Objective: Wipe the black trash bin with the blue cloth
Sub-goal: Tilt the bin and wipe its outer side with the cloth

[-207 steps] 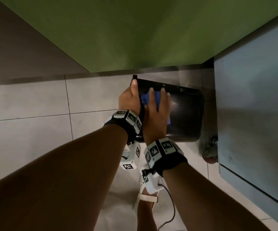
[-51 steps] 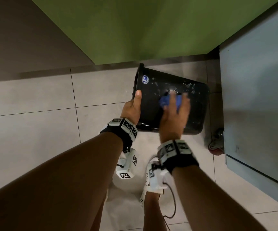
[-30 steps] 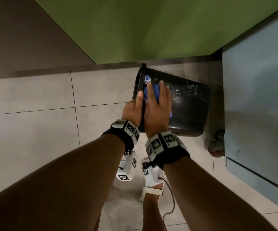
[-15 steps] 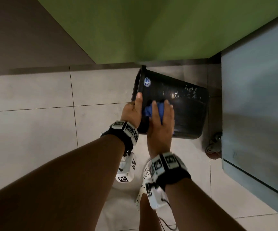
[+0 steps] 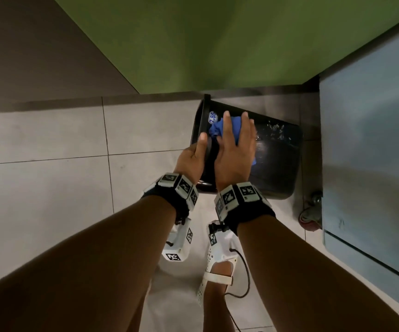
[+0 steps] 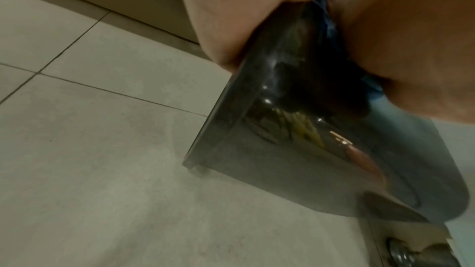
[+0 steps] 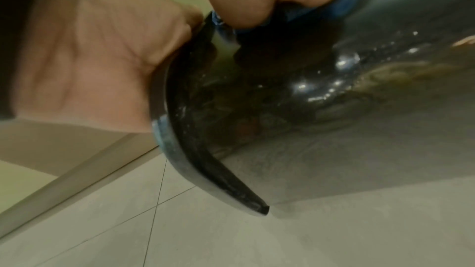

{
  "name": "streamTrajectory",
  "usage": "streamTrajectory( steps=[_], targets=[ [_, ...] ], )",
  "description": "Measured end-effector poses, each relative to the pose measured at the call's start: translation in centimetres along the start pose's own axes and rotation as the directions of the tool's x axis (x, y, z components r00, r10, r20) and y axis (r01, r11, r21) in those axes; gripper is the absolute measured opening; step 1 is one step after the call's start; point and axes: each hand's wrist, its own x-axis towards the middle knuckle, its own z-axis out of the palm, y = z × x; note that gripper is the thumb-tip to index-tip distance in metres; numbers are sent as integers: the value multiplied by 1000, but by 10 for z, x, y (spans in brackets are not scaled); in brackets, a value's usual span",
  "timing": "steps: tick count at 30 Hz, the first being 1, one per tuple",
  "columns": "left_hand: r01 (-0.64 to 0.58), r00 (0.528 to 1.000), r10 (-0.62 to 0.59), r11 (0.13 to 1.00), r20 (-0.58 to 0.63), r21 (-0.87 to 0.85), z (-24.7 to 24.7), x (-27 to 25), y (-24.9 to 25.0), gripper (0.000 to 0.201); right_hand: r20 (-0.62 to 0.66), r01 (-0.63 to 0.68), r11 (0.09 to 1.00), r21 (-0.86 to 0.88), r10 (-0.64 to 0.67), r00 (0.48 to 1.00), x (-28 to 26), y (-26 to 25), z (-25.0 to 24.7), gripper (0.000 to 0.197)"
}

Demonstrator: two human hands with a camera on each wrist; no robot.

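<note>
The black trash bin (image 5: 277,164) lies tilted on the tiled floor, its open rim facing left and a white sticker near the rim. My left hand (image 5: 193,156) grips the rim, thumb laid along the outside. My right hand (image 5: 235,144) presses the crumpled blue cloth (image 5: 216,127) flat against the bin's wall just beside the rim, fingers spread and fairly straight. The left wrist view shows the glossy bin (image 6: 257,149) under both hands, with a strip of cloth (image 6: 331,25). The right wrist view shows the rim (image 7: 180,159) and cloth (image 7: 342,5) under my palm.
A green wall (image 5: 217,44) stands behind the bin. A blue-grey cabinet (image 5: 373,164) on a castor (image 5: 310,219) sits tight against the bin's right side. My foot in a white sandal (image 5: 217,271) and a thin black cable are below the wrists. Pale tiles (image 5: 50,188) stretch left.
My right hand has slid the cloth along the bin wall away from me, up toward the sticker by the rim. My left hand has kept its hold on the rim.
</note>
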Motion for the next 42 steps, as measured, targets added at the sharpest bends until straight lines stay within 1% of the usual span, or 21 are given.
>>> streamTrajectory(
  steps=[2, 4, 8, 11, 14, 15, 17, 21, 24, 25, 27, 28, 29, 32, 33, 34, 35, 37, 38, 39, 42],
  targets=[
    [53, 998, -50, 995, 33, -83, -4, 3, 7, 67, -2, -4, 1000, -8, 4, 1000, -5, 1, 2, 55],
    [36, 998, -40, 995, -43, -91, -4, 9, 23, 73, -21, 27, 1000, 15, -27, 999, -7, 3, 0, 53],
    [-46, 986, 52, 998, -161, 40, 9, 24, 46, 51, -16, 23, 996, 90, -21, 1000, -5, 3, -5, 44],
    [-69, 963, 83, 996, -255, 64, 14, 27, 37, 54, -7, 14, 996, 88, -14, 1000, -4, 2, -8, 44],
    [-100, 952, 126, 989, -278, 105, 14, 29, 32, 51, 27, 19, 997, 77, -21, 999, -6, 5, -6, 45],
    [-104, 950, 135, 987, -283, 123, 15, 29, 34, 52, 14, 0, 996, 89, -1, 1000, -5, 9, -7, 44],
    [-99, 949, 140, 983, -283, 155, 14, 31, 35, 56, -49, -130, 985, 113, 136, 989, -1, 23, -15, 45],
    [-90, 955, 134, 981, -264, 171, 14, 31, 34, 56, -59, -413, 908, 72, 417, 907, 7, 72, -47, 48],
    [-88, 955, 129, 983, -268, 160, 14, 30, 33, 59, 34, -617, 777, 124, 618, 785, -4, 104, -68, 47],
    [-89, 953, 129, 984, -275, 153, 14, 30, 32, 59, 57, -668, 735, 116, 666, 743, -13, 107, -71, 46],
    [-88, 952, 123, 987, -279, 134, 15, 29, 30, 59, 44, -720, 680, 138, 722, 690, -30, 104, -72, 46],
    [-91, 953, 123, 988, -275, 128, 15, 28, 29, 58, 19, -717, 680, 154, 723, 690, -39, 99, -70, 46],
    [-97, 953, 129, 987, -274, 127, 15, 28, 29, 58, -21, -677, 713, 183, 691, 722, -45, 93, -66, 46],
    [-104, 951, 139, 985, -276, 136, 14, 30, 31, 57, -128, -443, 878, 181, 468, 874, -59, 69, -49, 45],
    [-104, 951, 140, 985, -276, 139, 15, 31, 32, 57, -118, -383, 906, 181, 406, 906, -59, 61, -42, 44],
    [-101, 950, 139, 984, -281, 144, 15, 31, 31, 58, -64, -320, 935, 151, 333, 941, -58, 53, -35, 43],
    [-101, 947, 141, 984, -290, 148, 15, 31, 30, 58, -11, -260, 947, 187, 267, 964, -54, 41, -26, 42],
    [-104, 945, 142, 985, -296, 140, 15, 33, 27, 58, 117, -203, 926, 319, 175, 978, -38, 11, -15, 47],
    [-106, 945, 141, 986, -297, 130, 15, 32, 27, 58, 167, -140, 957, 253, 99, 981, -30, -3, -13, 51],
    [-111, 943, 145, 986, -299, 127, 15, 32, 28, 58, 165, -105, 973, 205, 71, 984, -21, -10, -11, 51],
    [-120, 939, 165, 980, -303, 161, 14, 33, 30, 57, 65, -115, 976, 184, 104, 992, 19, -3, -18, 47]
  ],
)
